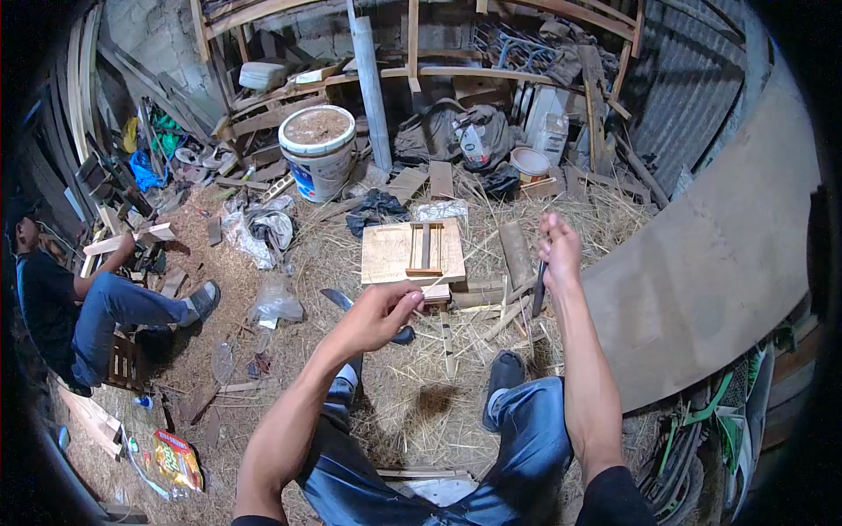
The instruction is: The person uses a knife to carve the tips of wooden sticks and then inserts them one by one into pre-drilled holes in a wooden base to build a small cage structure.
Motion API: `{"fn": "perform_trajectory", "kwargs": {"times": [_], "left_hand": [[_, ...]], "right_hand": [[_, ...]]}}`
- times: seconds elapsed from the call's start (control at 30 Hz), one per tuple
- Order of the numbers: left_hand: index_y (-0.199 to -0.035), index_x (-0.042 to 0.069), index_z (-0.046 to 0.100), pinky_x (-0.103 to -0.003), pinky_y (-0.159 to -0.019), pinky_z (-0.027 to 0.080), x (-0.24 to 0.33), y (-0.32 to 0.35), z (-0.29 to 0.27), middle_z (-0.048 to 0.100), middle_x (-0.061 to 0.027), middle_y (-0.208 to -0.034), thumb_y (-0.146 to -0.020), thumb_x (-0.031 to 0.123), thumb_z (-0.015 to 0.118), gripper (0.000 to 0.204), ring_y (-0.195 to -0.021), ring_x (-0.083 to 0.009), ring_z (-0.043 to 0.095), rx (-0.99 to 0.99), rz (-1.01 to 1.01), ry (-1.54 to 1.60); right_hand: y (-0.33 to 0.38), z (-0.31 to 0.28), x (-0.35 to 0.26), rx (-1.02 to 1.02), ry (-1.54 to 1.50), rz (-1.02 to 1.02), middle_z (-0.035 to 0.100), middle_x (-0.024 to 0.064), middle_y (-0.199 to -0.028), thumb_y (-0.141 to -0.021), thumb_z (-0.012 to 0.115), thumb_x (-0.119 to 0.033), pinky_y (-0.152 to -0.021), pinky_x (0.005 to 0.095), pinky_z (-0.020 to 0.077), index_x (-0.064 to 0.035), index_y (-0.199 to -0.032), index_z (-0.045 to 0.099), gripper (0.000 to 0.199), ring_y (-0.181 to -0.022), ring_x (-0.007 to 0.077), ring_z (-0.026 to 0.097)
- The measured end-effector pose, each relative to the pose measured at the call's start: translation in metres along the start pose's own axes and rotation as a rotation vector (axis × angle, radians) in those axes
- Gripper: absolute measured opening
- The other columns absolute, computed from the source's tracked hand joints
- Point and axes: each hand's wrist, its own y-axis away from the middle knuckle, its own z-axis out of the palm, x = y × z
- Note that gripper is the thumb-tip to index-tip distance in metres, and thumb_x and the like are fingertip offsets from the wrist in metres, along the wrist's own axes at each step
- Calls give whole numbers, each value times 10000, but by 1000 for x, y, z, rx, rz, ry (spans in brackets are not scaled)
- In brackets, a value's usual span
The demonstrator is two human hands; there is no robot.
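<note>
A seated worker in blue jeans bends to handwork on a straw-strewn floor. The left hand (386, 314) is drawn into a pinch, thumb against curled fingers, on what appears to be a thin pale strip (433, 286) just in front of a small slatted wooden frame (425, 249). The frame lies on a pale wooden board (379, 254), between and beyond the two hands. The right hand (560, 252), raised to the right of the board, is curled around a dark, narrow tool (539, 289) pointing downward, well apart from the frame; its exact kind cannot be told. A broad, curved brown sheet (702, 272) slopes along the right side. Behind the board stands a white bucket (319, 162) filled with brown material, while at far left a co-worker (57, 298) in a dark shirt sits beside pieces of pale timber (132, 238).
</note>
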Motion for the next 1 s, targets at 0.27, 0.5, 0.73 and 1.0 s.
{"fn": "perform_trajectory", "kwargs": {"times": [0.27, 0.5, 0.73, 1.0], "left_hand": [[-878, 22, 572, -231, -497, 301, -3, -2, -7, 418, 58, -614, -992, 210, 457, 248, -562, -46, 356, 51, -79, 64], [-905, 14, 585, -233, -491, 312, 1, -8, 2, 424, 53, -608, -991, 218, 462, 253, -562, -44, 370, -10, -86, 48], [-978, -19, 604, -286, -569, 427, 4, -10, 6, 591, -57, -690, -971, 205, 489, 253, -622, -102, 516, 56, 32, -105], [-1028, 13, 620, -402, -648, 491, 8, -13, 17, 640, -212, -786, -940, 205, 517, 235, -707, -345, 633, 95, 116, -363]], "right_hand": [[63, 69, -17, -486, 93, 117, 564, -8, -717, -941, 567, -247, -391, 144, 257, -16, -1042, 589, 253, -454, 8, 363], [56, 66, -6, -486, 129, 108, 544, -26, -711, -940, 569, -277, -407, 153, 237, -32, -1065, 567, 275, -454, -1, 344], [50, 59, -18, -436, 153, 249, 550, -16, -706, -939, 571, -224, -373, 173, 267, -20, -981, 578, 209, -443, 8, 354], [38, 42, -21, -308, 214, 246, 546, -1, -723, -929, 586, -236, -375, 165, 262, 19, -1010, 597, 268, -448, 26, 364]]}}
